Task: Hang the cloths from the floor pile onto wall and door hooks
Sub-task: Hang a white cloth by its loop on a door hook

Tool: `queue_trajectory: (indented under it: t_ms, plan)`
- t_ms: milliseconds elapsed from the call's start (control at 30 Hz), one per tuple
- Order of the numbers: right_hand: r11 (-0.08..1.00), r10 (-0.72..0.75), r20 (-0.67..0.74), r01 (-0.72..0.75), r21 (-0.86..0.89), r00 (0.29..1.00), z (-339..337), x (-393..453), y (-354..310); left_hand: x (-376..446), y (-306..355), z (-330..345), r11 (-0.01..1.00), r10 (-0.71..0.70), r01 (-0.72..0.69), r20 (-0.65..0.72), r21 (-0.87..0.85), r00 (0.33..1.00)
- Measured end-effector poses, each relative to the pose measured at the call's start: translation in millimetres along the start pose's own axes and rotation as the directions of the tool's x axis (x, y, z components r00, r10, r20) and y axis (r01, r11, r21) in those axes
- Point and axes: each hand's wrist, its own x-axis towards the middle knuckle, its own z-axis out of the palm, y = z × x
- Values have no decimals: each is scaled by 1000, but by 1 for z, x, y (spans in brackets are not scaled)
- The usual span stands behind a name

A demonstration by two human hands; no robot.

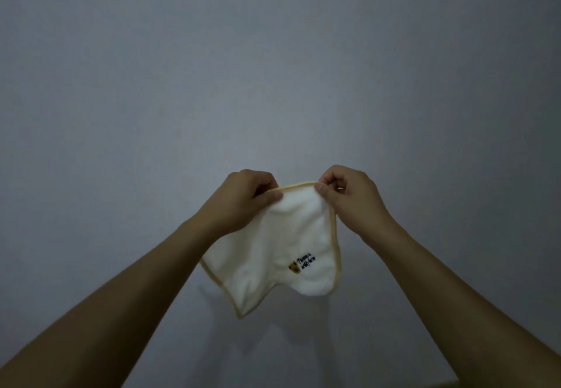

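Dim grey wall (273, 53) fills the whole view; no hook shows anywhere on it, and the floor pile is out of sight.

- White cloth (273, 251) with a tan border is held up in the air in front of the wall, well below eye line. Small embroidered motif with dark lettering near its lower middle.
- Left hand (243, 196): grip closed on the cloth's top edge, thumb on the near face, fingers curled behind.
- Right hand (349, 193): same pinch on the top edge, close to the left, so a short run of hem is stretched taut between them.
- My reading: the edge is pulled straight to find or open a hanging point before going to a hook. I can't make out a loop.
- Both forearms reach forward and up, wrists level, backs of the hands toward me. Rest of the cloth droops loosely.
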Motion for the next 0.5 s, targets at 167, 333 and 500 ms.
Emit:
queue_trajectory:
  t_ms: [167,333,500]
  plan:
    - [980,50,-121,-72,-185,991,-90,-37,58,48,71,70,984,156,-148,87,-96,984]
    - [947,99,-120,-131,-293,988,-140,-66,94,87,141,137,927,351,-311,197,-209,915]
    - [851,186,-134,-228,-473,973,-185,-85,135,127,188,200,862,478,-381,287,-335,830]
